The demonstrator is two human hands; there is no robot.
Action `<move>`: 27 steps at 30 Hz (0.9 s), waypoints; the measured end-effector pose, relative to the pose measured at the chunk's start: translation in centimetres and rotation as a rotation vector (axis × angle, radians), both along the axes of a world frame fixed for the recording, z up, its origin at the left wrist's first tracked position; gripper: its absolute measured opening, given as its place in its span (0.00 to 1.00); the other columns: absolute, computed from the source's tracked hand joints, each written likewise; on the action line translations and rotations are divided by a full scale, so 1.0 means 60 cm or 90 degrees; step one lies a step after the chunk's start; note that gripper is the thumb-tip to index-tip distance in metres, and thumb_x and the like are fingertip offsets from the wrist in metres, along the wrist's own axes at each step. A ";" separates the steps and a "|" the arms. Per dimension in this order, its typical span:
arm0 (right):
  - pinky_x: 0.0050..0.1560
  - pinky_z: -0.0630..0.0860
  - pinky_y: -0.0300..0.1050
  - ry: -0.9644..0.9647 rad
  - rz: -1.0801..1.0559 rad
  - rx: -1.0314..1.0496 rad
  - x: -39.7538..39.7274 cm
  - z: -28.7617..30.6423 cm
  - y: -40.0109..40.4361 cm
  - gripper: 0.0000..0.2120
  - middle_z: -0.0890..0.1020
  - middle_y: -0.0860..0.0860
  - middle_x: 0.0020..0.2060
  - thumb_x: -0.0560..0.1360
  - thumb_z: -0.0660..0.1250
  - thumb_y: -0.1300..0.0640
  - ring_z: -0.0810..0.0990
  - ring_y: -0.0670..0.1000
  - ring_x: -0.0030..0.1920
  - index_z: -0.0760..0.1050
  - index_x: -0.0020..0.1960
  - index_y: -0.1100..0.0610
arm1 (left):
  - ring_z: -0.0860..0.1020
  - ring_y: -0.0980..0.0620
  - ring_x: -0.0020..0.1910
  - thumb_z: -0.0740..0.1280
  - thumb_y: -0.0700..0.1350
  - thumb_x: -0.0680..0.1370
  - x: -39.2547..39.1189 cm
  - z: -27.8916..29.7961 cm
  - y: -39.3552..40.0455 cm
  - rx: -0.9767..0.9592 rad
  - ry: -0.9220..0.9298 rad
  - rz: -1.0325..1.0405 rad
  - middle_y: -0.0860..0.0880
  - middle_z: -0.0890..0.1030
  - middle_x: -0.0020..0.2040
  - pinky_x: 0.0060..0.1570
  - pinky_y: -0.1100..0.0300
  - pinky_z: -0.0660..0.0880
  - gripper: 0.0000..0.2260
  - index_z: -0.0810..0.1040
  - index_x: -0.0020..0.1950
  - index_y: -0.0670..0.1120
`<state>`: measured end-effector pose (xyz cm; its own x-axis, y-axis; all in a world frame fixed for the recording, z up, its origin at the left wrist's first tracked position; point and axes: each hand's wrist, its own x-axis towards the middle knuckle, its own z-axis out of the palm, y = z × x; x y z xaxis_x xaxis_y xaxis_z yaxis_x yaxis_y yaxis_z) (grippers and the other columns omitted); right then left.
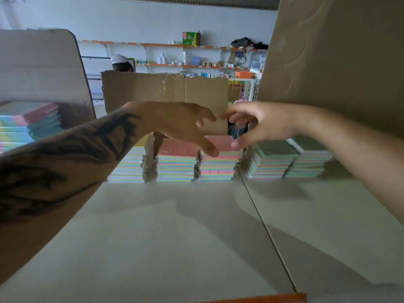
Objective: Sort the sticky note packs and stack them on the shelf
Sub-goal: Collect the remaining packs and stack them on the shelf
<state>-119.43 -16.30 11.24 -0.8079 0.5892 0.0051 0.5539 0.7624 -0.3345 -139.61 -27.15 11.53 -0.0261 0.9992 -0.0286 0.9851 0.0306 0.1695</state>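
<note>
Sticky note packs [219,159] are seen stacked in neat columns at the back of a pale shelf [175,237], each pack a block of pastel layers wrapped in shiny film; pink-topped stacks stand in the middle, green-topped stacks [276,159] just to their right, and a yellow-topped one to the left. The packs are judged to be light and fairly stiff, though the film is likely slippery, so a pack is best taken by its two opposite edges rather than by the top face. The left hand [179,123], on a tattooed forearm, is held open, its fingertips touching the top of a pink stack. The right hand [258,123] reaches in from the right with loosely curled fingers, empty as far as can be told, its fingertips at the same stack. Behind the stacks a torn cardboard sheet [166,90] stands upright, and further store shelving is seen beyond.
</note>
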 end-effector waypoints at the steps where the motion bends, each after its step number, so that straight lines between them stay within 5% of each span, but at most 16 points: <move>1: 0.71 0.71 0.47 0.014 -0.007 0.003 0.019 0.003 0.000 0.39 0.78 0.42 0.65 0.65 0.81 0.39 0.77 0.44 0.66 0.71 0.73 0.42 | 0.74 0.54 0.64 0.74 0.70 0.67 0.012 0.000 0.004 0.011 0.016 -0.015 0.60 0.74 0.66 0.61 0.57 0.68 0.41 0.65 0.76 0.61; 3: 0.70 0.73 0.50 0.025 -0.022 0.034 0.055 0.006 0.004 0.38 0.81 0.42 0.62 0.61 0.78 0.35 0.80 0.44 0.63 0.76 0.68 0.44 | 0.74 0.53 0.63 0.73 0.67 0.70 0.048 -0.004 0.013 0.070 0.022 -0.061 0.57 0.76 0.64 0.59 0.59 0.67 0.35 0.70 0.74 0.58; 8: 0.57 0.77 0.43 0.028 -0.046 0.099 0.147 -0.008 0.027 0.18 0.84 0.46 0.54 0.72 0.79 0.52 0.82 0.48 0.55 0.80 0.59 0.50 | 0.76 0.52 0.59 0.74 0.61 0.74 0.137 -0.033 0.058 0.164 0.035 -0.142 0.54 0.79 0.61 0.54 0.62 0.68 0.26 0.76 0.69 0.53; 13: 0.54 0.77 0.47 0.027 -0.042 0.135 0.225 -0.031 0.078 0.12 0.84 0.43 0.48 0.72 0.78 0.51 0.82 0.47 0.50 0.82 0.53 0.45 | 0.77 0.51 0.61 0.71 0.60 0.77 0.200 -0.062 0.106 0.162 0.064 -0.177 0.55 0.80 0.63 0.64 0.55 0.73 0.22 0.77 0.69 0.56; 17: 0.50 0.75 0.45 0.006 -0.022 0.144 0.259 -0.047 0.112 0.13 0.81 0.40 0.46 0.71 0.78 0.43 0.79 0.45 0.47 0.78 0.52 0.39 | 0.78 0.52 0.60 0.70 0.57 0.77 0.234 -0.082 0.133 0.163 0.090 -0.152 0.56 0.81 0.60 0.62 0.56 0.73 0.18 0.78 0.66 0.55; 22: 0.59 0.76 0.51 0.056 0.026 0.145 0.265 -0.072 0.143 0.15 0.80 0.42 0.51 0.69 0.80 0.49 0.79 0.49 0.54 0.80 0.53 0.41 | 0.78 0.51 0.57 0.69 0.55 0.78 0.261 -0.090 0.150 0.144 0.149 -0.106 0.56 0.81 0.55 0.57 0.59 0.72 0.15 0.79 0.64 0.55; 27: 0.55 0.77 0.52 0.091 0.028 0.146 0.262 -0.085 0.160 0.14 0.80 0.44 0.46 0.69 0.80 0.50 0.79 0.50 0.50 0.81 0.52 0.42 | 0.80 0.49 0.57 0.71 0.56 0.77 0.266 -0.091 0.153 0.129 0.132 -0.061 0.54 0.83 0.57 0.61 0.50 0.74 0.16 0.81 0.64 0.54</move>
